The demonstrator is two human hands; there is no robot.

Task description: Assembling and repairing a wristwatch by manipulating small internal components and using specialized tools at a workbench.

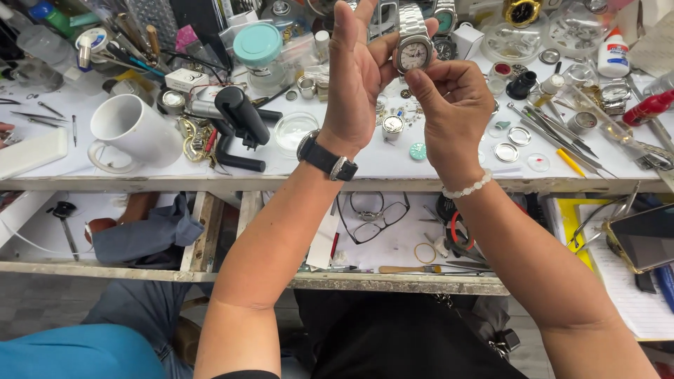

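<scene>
While both hands hold watch up above table's far edge, left hand closes on case from left, right hand pinches case from right, fingertips at rim. Watch likely heavy for size: steel case stiff, bracelet loose-linked, polished metal slippery, crystal fragile; best held by case sides, not glass. Below on table: loose dial, small parts, rings, tweezers right, mug left, open drawer with glasses at near edge.
</scene>
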